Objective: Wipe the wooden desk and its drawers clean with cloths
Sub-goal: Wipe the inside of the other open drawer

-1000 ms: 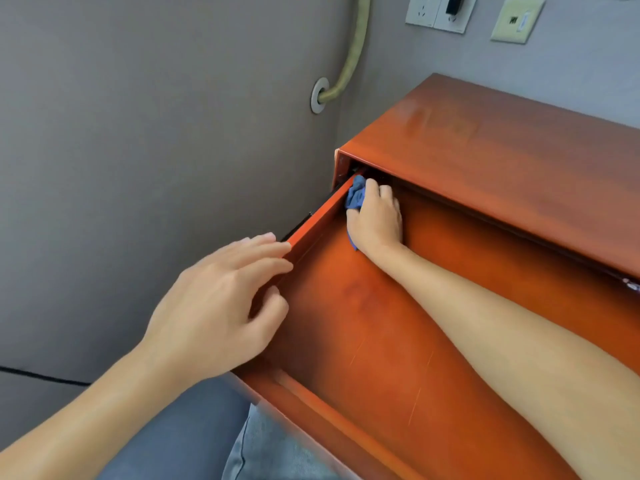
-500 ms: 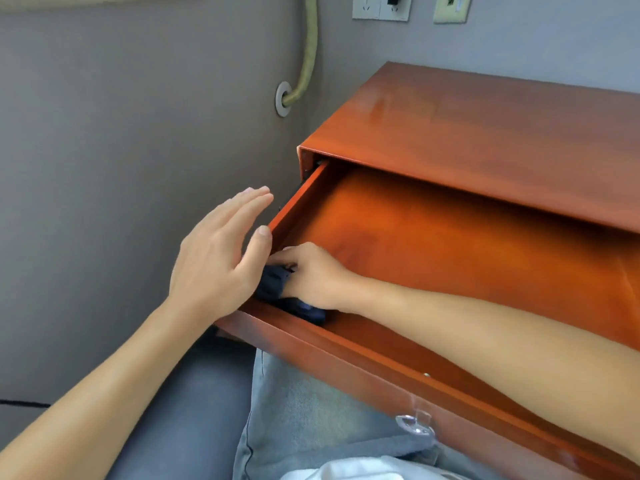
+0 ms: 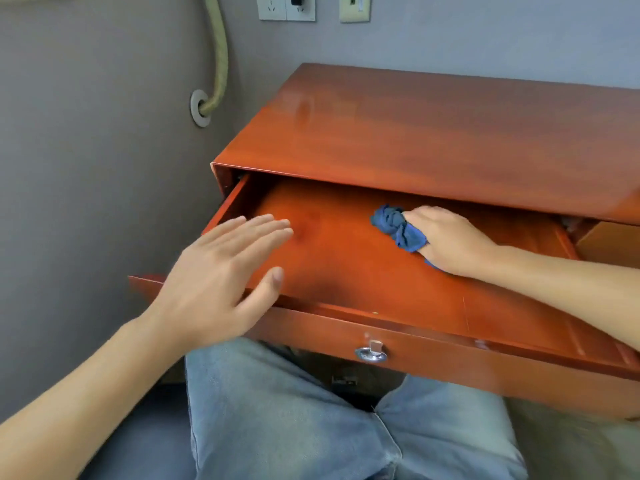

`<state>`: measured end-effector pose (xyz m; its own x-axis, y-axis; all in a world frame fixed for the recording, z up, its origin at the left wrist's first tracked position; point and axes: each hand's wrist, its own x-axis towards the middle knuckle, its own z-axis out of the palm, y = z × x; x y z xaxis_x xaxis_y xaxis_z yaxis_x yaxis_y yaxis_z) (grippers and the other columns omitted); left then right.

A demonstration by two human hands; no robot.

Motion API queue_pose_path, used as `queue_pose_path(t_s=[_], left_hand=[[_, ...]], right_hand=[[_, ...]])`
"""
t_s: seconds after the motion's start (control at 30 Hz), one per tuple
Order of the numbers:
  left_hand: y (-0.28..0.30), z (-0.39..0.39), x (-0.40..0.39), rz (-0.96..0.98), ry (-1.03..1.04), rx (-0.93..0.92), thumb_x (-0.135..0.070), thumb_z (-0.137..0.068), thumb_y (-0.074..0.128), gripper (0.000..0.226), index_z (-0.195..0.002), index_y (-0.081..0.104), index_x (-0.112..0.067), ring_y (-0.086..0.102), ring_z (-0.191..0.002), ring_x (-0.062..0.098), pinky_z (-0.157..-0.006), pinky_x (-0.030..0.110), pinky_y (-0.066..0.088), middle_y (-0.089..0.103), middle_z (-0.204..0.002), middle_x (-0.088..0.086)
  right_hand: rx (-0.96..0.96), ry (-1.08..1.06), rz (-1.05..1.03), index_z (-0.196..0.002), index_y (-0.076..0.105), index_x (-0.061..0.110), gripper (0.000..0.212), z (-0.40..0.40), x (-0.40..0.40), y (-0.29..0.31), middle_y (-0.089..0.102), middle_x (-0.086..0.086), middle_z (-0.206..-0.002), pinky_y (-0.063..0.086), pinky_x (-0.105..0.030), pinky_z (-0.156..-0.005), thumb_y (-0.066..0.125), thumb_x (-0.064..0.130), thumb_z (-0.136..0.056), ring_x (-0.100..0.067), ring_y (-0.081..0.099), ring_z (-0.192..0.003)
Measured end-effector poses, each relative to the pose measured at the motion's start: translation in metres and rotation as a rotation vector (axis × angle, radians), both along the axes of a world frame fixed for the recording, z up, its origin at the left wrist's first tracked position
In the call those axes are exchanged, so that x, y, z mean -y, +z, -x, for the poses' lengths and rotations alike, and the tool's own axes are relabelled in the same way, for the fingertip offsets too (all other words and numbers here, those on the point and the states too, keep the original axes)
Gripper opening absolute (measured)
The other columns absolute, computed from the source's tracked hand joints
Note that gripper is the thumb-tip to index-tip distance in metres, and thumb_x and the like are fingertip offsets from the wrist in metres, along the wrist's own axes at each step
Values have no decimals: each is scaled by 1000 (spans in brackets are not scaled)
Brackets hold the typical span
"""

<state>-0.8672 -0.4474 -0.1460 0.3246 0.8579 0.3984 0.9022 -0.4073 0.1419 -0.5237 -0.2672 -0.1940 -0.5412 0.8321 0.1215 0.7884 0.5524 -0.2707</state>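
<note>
A reddish wooden desk (image 3: 433,126) stands against the grey wall, its wide top drawer (image 3: 346,271) pulled out over my lap. My right hand (image 3: 450,242) grips a crumpled blue cloth (image 3: 398,226) and presses it on the drawer floor, right of centre. My left hand (image 3: 225,275) hovers with fingers straight over the drawer's front left corner and holds nothing. A metal ring handle (image 3: 370,353) hangs on the drawer front.
The side wall lies close on the left, with a beige hose (image 3: 218,57) entering a wall fitting. Wall sockets (image 3: 287,6) sit above the desk. My jeans-clad legs (image 3: 311,427) are under the drawer. A lighter wooden part (image 3: 613,240) shows at the right.
My right hand carried the cloth from the back left corner to the front left corner, then right toward the drawer's middle. My left hand left the drawer's side edge and now hovers.
</note>
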Motion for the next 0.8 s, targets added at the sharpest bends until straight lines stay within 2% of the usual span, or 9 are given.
queue_pose_path(t_s=[0.03,0.1,0.17,0.3,0.4,0.5,0.63,0.73,0.8], left_hand=[[-3,-12,-4,27,-23,-57,-48,-106,34,59,-153,51,-17,33,-153,13,-127,41,26,46,-160,-3],[-7,-27,-15,65,8,-141,-58,-107,25,67,-161,38,-20,20,-158,13,-130,42,19,34,-167,-4],[-9,-28,-26,99,83,-146,-66,-105,17,75,-165,26,-21,10,-160,12,-130,44,15,22,-171,-4],[-14,-24,-26,134,99,-159,-69,-103,18,78,-167,17,-23,-1,-161,13,-130,50,13,11,-174,-4],[-15,-22,-24,149,98,-158,-69,-103,21,77,-167,16,-26,-2,-161,13,-130,51,12,9,-174,-6],[-16,-22,-26,147,77,-167,-68,-103,21,76,-166,18,-26,-1,-161,13,-130,50,10,10,-174,-5],[-18,-25,-29,142,18,-203,-68,-104,21,76,-165,23,-24,3,-161,15,-129,51,11,13,-174,-4],[-14,-24,-37,140,4,-207,-75,-101,20,82,-166,21,-25,1,-161,14,-129,52,10,11,-174,-4],[-13,-23,-42,153,-13,-216,-83,-96,21,91,-166,19,-25,-2,-161,14,-129,54,9,9,-174,-4]], right_hand=[[-33,-63,25,-117,59,15,24,6,-5,-4,60,4,-114,43,-40,-100,63,16,-94,-35,58,-116],[-62,-88,158,-151,40,24,57,39,-2,-7,39,-4,-156,17,-39,-124,60,32,-98,-29,26,-151],[-19,65,217,-159,20,41,67,81,14,1,13,2,-170,-3,-37,-126,53,49,-101,-14,2,-156],[-102,372,426,-135,61,36,33,110,47,14,27,11,-164,7,-28,-122,50,43,-105,-4,17,-150],[-191,406,412,-114,73,37,18,58,55,6,44,18,-153,25,-25,-119,61,30,-102,0,33,-145],[-49,174,313,-130,59,47,30,-31,51,5,33,24,-154,25,-21,-114,53,31,-105,8,28,-142],[72,-182,167,-154,31,40,47,-84,21,-1,20,6,-164,24,-24,-114,39,29,-109,-14,30,-148],[-13,-276,164,-158,32,26,51,-47,3,-6,21,-6,-166,14,-27,-123,42,23,-108,-24,21,-153],[-93,-172,229,-154,44,26,49,-21,12,-1,25,-2,-166,8,-12,-119,49,16,-106,-13,18,-153]])
